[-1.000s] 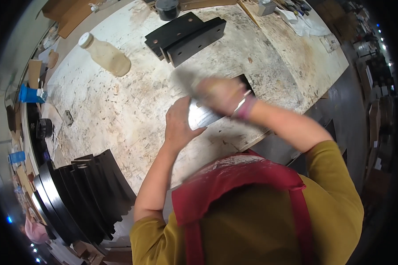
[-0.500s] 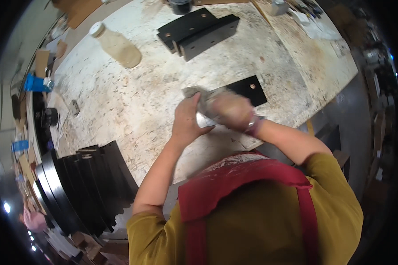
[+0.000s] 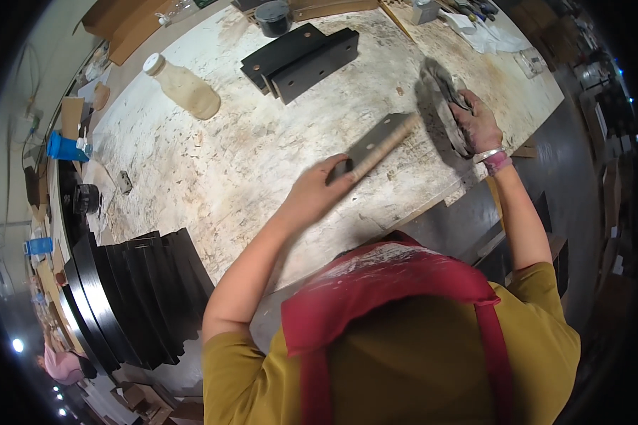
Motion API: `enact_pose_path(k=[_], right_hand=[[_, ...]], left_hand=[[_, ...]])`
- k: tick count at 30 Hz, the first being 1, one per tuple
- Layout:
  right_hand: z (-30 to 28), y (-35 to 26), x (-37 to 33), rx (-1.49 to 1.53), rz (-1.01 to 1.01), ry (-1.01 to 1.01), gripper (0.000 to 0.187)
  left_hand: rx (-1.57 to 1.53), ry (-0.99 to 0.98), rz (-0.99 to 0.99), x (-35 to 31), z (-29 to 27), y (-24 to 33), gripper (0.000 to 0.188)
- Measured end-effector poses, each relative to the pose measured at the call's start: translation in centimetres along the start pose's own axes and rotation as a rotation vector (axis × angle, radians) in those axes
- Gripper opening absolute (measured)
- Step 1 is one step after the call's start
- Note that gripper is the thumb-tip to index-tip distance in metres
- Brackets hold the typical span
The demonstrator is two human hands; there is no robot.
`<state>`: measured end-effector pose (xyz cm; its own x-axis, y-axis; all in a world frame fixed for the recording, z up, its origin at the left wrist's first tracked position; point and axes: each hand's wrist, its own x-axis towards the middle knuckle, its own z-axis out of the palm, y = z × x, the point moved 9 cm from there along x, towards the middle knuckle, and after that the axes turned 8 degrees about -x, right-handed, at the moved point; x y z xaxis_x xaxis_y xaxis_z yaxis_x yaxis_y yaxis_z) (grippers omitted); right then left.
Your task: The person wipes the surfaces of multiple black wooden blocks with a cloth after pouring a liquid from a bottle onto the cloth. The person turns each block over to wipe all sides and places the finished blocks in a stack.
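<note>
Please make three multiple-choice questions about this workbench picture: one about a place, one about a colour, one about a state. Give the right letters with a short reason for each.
1. Where does the plastic bottle lie?
A. on the far left of the workbench
B. on the floor
C. in the right hand

2. What colour is the apron?
A. blue
B. red
C. white

3. How is the flat panel in the left hand?
A. lying flat
B. lifted on edge, tilted
C. stacked on the black blocks

Answers: 1 A, the bottle lies on its side near the far left edge. 2 B, bib and straps are red. 3 B, its pale edge faces up while the right hand holds a dirty rag.
</note>
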<state>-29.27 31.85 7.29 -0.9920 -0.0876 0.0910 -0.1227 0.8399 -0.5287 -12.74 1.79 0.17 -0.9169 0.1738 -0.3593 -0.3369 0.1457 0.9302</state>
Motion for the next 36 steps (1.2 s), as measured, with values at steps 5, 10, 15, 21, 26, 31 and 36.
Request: enact_pose_path(k=[5,10,15,21,26,31,36], right_hand=[[6.9,-20.9,-12.6,-0.172,-0.947,-0.186,0.033],[9.8,-14.9,-6.5,-0.163,-0.516,-0.286,0.029],[8.3,-14.5,-5.9,-0.127,-0.476,-0.244,0.031],[11.2,-9.2,-3.4,-0.28,-0.308,-0.19,0.035],[9.5,-19.2,-8.2,-0.218,-0.67,-0.365,0.019],[14.2,-13.9,-11.5,0.037,-0.837,-0.254,0.024],[10.0,-8.5,-4.3,-0.238,-0.339,-0.216,0.024]], left_hand=[[-1.262,-0.288,-0.598,-3.2,5.3,-5.6,0.07],[-1.601,-0.54,-0.434,-4.3,6.9,-6.5,0.072],[-1.627,-0.367,-0.513,-4.0,6.8,-7.7,0.071],[-1.829,-0.484,-0.484,-4.0,7.0,-7.2,0.07],[-1.774,-0.319,-0.51,-4.3,6.2,-8.9,0.068],[-1.41,-0.254,-0.409,-3.3,5.9,-8.9,0.065],[-1.661,-0.283,-0.537,-4.0,6.8,-7.7,0.069]])
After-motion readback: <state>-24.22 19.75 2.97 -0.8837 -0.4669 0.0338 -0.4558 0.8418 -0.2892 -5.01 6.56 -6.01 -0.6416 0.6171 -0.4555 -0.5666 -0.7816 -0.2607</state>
